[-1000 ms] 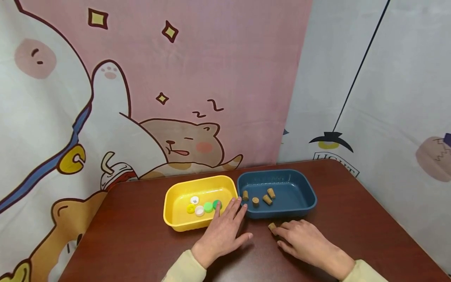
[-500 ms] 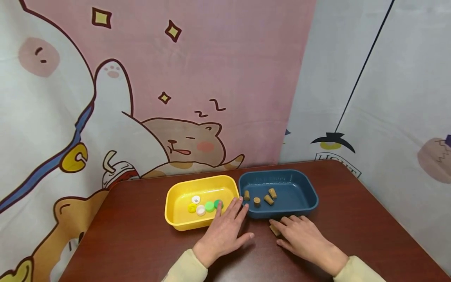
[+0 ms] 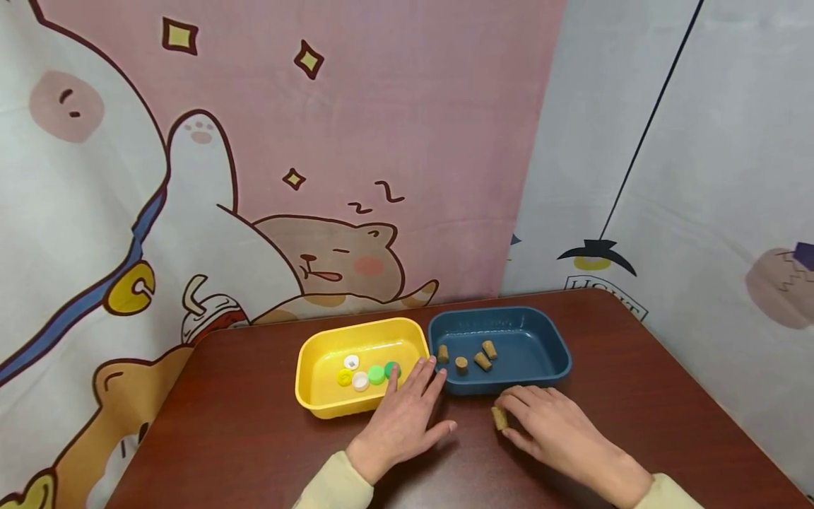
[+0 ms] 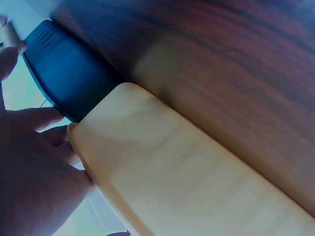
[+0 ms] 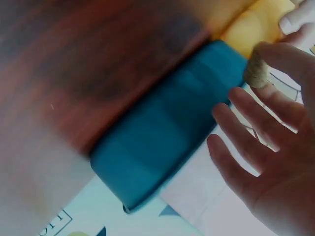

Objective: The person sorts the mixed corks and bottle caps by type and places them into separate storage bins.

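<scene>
Between its thumb and index finger my right hand [image 3: 552, 428] pinches a cork [image 3: 499, 418], just in front of the blue tray [image 3: 509, 387]. The right wrist view has the same cork [image 5: 256, 69] between the fingertips, with the other fingers spread. My left hand [image 3: 402, 418] rests with straight fingers at the corner where the yellow tray [image 3: 337, 408] meets the blue one. Several corks [image 3: 482, 361] lie in the blue tray. Several bottle caps [image 3: 360, 381], white, yellow and green, lie in the yellow tray; the index finger overlaps the dark green cap [image 3: 391, 370].
The two trays stand side by side on a dark red-brown wooden table [image 3: 242, 438]. Behind the table hangs a pink and white cartoon cloth [image 3: 464, 177]. The table's right edge slants toward the front right corner of the head view.
The loose cork on the table has turned, and my right thumb and index finger have closed on it. My left hand and the trays' contents stay as they were.
</scene>
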`<state>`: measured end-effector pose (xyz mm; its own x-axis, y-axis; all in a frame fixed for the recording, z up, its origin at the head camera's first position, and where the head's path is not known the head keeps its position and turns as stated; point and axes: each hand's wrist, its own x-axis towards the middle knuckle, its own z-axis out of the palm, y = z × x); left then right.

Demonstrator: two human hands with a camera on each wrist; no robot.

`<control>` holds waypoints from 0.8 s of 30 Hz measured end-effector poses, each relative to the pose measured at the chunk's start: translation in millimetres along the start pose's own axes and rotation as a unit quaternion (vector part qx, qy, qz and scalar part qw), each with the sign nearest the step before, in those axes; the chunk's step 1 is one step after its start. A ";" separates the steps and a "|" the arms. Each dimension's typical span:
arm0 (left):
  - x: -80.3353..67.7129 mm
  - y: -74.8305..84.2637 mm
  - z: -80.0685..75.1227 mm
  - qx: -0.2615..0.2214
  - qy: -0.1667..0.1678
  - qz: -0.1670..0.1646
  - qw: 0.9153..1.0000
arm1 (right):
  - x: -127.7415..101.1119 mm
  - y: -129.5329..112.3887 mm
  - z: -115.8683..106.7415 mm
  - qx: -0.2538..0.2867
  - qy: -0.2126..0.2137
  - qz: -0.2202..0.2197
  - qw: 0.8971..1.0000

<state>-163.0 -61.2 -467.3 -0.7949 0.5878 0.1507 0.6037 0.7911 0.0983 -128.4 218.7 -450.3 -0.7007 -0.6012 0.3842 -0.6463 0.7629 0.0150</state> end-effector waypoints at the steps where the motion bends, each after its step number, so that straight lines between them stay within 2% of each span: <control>1: -0.3 -0.3 0.2 0.001 0.001 0.000 1.000 | 1.2 0.3 -2.7 0.002 0.008 0.007 1.000; 6: -0.1 -0.7 1.0 0.002 0.003 -0.001 1.000 | 9.7 8.3 -14.9 0.009 0.042 0.040 0.998; 11: 0.1 -0.7 1.5 0.000 0.003 -0.001 1.000 | 17.6 20.1 -22.0 0.011 0.069 0.052 0.996; 18: -0.2 -1.0 0.5 0.000 0.006 0.000 1.000 | 28.8 36.8 -23.3 0.012 0.084 0.064 0.994; 24: 0.2 -0.2 0.5 -0.003 -0.001 -0.004 1.000 | 44.9 46.5 -16.8 0.019 0.075 0.096 0.992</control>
<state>-163.3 -61.1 -467.8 -0.8002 0.5814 0.1476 0.5971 0.7952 0.1051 -184.8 231.2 -416.8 -0.7611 -0.4015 0.5095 -0.5184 0.8486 -0.1056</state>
